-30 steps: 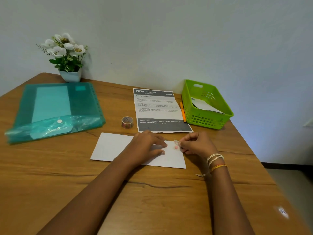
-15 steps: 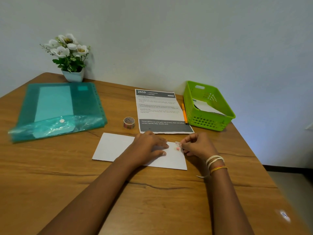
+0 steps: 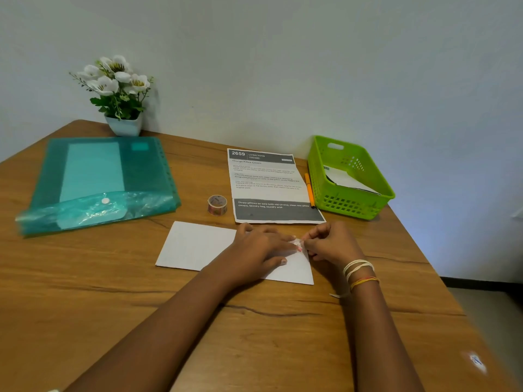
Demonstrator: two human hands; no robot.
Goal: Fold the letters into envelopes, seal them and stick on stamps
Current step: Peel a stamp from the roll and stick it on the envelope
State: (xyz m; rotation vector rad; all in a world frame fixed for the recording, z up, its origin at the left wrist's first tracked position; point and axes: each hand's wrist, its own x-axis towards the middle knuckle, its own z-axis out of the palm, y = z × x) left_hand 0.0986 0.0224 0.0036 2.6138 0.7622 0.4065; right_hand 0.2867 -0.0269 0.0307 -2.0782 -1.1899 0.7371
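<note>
A white envelope [image 3: 195,246] lies flat on the wooden table [image 3: 85,292] in front of me. My left hand [image 3: 261,247] rests palm down on its right half, fingers spread. My right hand [image 3: 329,241] sits at the envelope's upper right corner, fingertips pinched on a small pinkish stamp sticker [image 3: 298,244] that touches the envelope there. The left fingertips meet the sticker too. A printed letter [image 3: 268,185] lies unfolded beyond the envelope. A small roll of stamp stickers [image 3: 217,205] stands to its left.
A green basket [image 3: 351,179] with paper inside stands at the right rear. An orange pen [image 3: 309,190] lies between it and the letter. A teal plastic folder [image 3: 96,185] lies at the left. A white flower pot [image 3: 121,94] stands against the wall.
My left fingers have slid right to meet the sticker at the envelope's corner. The right hand has stayed there, pinching it. The view shifted slightly.
</note>
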